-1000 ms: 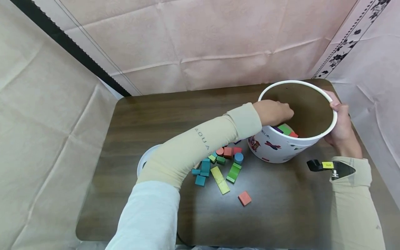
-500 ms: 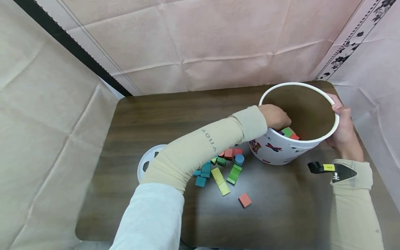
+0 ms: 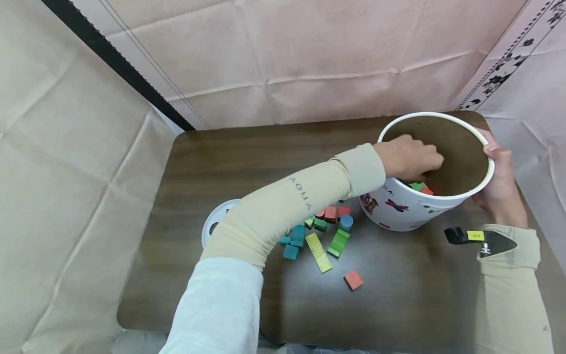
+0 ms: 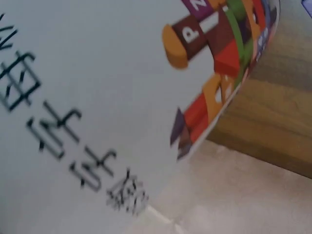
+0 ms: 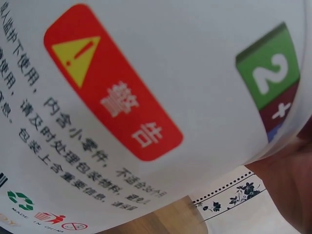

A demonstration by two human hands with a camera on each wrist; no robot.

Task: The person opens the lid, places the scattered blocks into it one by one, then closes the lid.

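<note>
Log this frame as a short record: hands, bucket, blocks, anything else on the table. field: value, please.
left_hand: left hand inside bucket mouth, fingertips hidden; grasp unclear
right_hand: right hand grips bucket rim, thumb over edge
container: white bucket, printed wall, mouth facing head camera
visible_inside: green piece, red piece; rest hidden
loose_blocks: cluster left of bucket in head view, including blue cylinder, yellow-green bar
apart_from_cluster: pinkish-red block, nearer the person
other: white disc, partly covered by left sleeve
surface: dark wood-grain table
</note>
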